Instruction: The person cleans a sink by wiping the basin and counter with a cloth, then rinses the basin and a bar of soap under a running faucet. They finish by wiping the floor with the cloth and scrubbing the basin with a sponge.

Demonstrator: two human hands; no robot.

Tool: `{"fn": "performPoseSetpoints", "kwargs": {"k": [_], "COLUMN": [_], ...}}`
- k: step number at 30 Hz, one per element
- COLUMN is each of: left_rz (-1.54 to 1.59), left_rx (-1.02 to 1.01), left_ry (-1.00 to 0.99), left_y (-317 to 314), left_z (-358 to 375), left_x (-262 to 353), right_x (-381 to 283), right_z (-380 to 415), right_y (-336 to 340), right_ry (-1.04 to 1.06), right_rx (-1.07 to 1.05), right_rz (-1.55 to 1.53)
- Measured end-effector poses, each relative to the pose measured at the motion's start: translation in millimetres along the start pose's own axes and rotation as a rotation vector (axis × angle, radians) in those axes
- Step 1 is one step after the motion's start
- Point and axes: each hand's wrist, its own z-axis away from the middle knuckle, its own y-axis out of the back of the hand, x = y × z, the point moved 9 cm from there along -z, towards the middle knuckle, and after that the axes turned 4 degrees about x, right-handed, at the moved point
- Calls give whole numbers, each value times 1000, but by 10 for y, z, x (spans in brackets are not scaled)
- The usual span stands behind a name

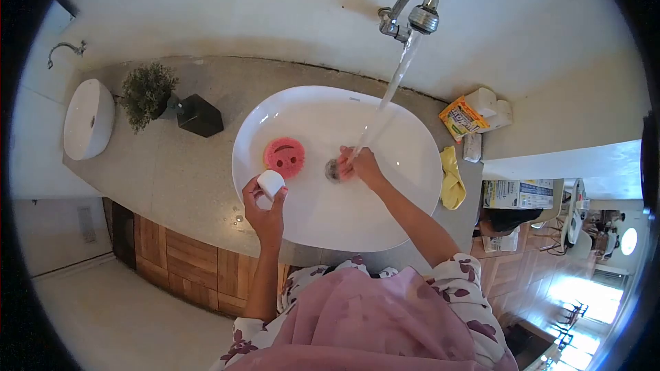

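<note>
Head cam: our left hand (264,220) pinches a white block (271,183), at the basin's (395,216) 8 o'clock. Toward 1 from it lies the pink sponge (284,156). Our right hand (366,167), 3 o'clock of the drain (333,172), is bunched under running water (400,72); can't tell if it's gripping anything. Looks like rinsing; wet fingers call for a firm pinch.

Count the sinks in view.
2. The near sink is in front of the person, below the running tap. The far sink is at the left end of the counter, past the plant. The room at right is too small to rule out others.
</note>
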Motion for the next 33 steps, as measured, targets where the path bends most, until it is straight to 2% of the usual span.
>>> {"fn": "performPoseSetpoints", "kwargs": {"k": [1, 2, 4, 5, 7, 11, 13, 14, 16, 17, 19, 20, 22, 23, 25, 27, 28, 32, 33], "left_rz": [1, 5, 11, 12, 16, -8, -3, 4, 13, 20, 27, 21, 11, -12, -32, 25, 26, -22, -27], "left_rx": [0, -1, -1, -1, -3, 2, 2, 6, 6, 9, 15, 14, 10, 7, 3, 25, 22, 19, 19], "left_ry": [-4, -10, -15, -25, -31, -17, -10, -14, -15, -19, -15, -18, -19, -27, -31, -25, -24, -12, -11], "left_y": [2, 3, 2, 3, 1, 14, 13, 13, 10, 10, 15, 8, 26, 24, 18, 28, 18, 24, 23], "left_z": [-1, 0, 0, 3, 4, 0, -2, -3, -2, -7, -4, -9, -1, -5, -3, -6, -5, 2, -6], "left_x": [1, 1, -2, -7, -6, -18, -21, -15, -20, -25, -39, -26, -9, 3, 16, 21, 30, 28, 16], "right_x": [82, 76, 177, 192, 120, 176, 50, 35, -427, -472, -387, -318, 33, 155, 326, 432, 284, 239, 312], "right_z": [36, 22, 63, 51, 58, -129, -287, -226, 130, 306, 837, 1005, 1234, 1358, 1600, 1861, 2008, 2071, 2019], "right_y": [-120, -143, -321, -322, -320, 15, 340, 471, 706, 841, 790, 756, 803, 739, 411, -94, -344, -334, -190], "right_ry": [-213, -210, -383, -383, -412, -324, 104, 102, 705, 702, 907, 908, 570, 509, 216, 194, 313, 325, 331], "right_rx": [-95, -95, -209, -208, -177, -114, -235, -235, 62, 63, 57, 49, -36, -60, -330, -519, -576, -641, -633], "right_rz": [-214, -215, -471, -468, -779, -795, -140, -138, 1073, 1076, 1656, 1660, 1577, 1532, 1400, 1160, 1178, 983, 1123]}}
